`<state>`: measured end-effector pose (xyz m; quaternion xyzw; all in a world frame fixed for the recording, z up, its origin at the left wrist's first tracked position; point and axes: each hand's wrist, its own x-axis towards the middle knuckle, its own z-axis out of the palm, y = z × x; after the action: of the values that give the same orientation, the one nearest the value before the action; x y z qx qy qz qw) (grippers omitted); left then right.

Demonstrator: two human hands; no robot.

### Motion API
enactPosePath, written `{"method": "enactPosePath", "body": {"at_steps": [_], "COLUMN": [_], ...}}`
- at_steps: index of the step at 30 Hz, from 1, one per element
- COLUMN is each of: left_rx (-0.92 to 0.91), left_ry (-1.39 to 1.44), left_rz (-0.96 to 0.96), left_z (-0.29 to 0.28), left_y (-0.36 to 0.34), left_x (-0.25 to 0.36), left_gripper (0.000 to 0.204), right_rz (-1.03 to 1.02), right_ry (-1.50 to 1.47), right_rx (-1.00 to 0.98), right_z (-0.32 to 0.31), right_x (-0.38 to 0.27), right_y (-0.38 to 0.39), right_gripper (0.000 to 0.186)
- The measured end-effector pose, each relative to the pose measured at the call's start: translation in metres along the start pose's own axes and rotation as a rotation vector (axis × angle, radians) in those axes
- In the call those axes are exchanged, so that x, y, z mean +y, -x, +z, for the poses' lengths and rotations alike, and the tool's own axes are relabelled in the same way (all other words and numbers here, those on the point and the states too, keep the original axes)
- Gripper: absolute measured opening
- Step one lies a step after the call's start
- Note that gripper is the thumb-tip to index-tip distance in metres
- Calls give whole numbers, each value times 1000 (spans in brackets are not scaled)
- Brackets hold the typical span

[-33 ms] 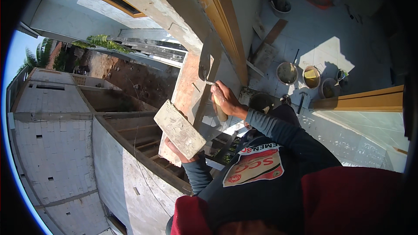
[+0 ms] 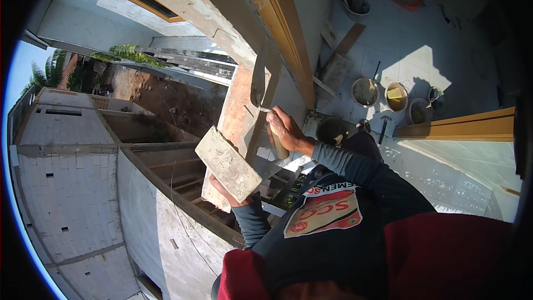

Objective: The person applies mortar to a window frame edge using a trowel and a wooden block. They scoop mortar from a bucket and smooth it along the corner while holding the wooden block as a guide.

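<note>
My left hand (image 2: 224, 190) grips a pale, cement-caked rectangular board (image 2: 229, 164) from underneath; most of its fingers are hidden by the board. The board is tilted over a narrow ledge (image 2: 237, 99) with a rough, patchy surface. My right hand (image 2: 290, 133) is closed round the wooden handle of a trowel (image 2: 259, 80). The trowel's dark blade points away from me, at the far end of the ledge beside the grey wall edge. I cannot tell whether the blade touches the wall.
A wooden door frame (image 2: 286, 28) rises just right of the ledge. On the tiled floor to the right stand several buckets, one with a yellow thing (image 2: 395, 94) in it, and a hammer (image 2: 383, 130). Left of the ledge is a drop toward bare earth (image 2: 172, 103) and a block wall (image 2: 69, 189).
The trowel and my right hand have shifted very slightly left. The board in my left hand is nearly unmoved.
</note>
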<state>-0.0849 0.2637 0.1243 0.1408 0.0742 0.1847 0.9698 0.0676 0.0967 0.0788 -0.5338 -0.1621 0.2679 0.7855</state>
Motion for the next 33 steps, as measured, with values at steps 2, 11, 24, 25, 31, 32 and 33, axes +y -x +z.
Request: {"method": "enactPosePath", "body": {"at_steps": [2,11,24,25,31,32,33], "left_rx": [94,-44,264,359,306,294,279], "left_ry": [-77,-188,-1161,-1150,-576,-511,-446], "left_rz": [34,148,330,313,339,321,302], "left_z": [4,-5,-9,-9,4,5,6], "left_y": [3,6,10,10,6,8,8], "left_x": [1,-2,1,0,-8,-8,-8], "left_gripper": [61,52,53,53,41,41,41], "right_rz": [44,288,447,454,287,272,254], "right_ry": [-90,-318,-724,-737,-757,-746,-737], "right_rx": [-59,116,174,179,48,38,23], "right_z": [5,-36,-19,-12,22,27,31], "right_x": [-3,-14,-16,-24,-91,-102,-111], "right_y": [30,48,-17,-18,-16,-15,-16], "right_gripper": [32,36,41,41,43,43,42]}}
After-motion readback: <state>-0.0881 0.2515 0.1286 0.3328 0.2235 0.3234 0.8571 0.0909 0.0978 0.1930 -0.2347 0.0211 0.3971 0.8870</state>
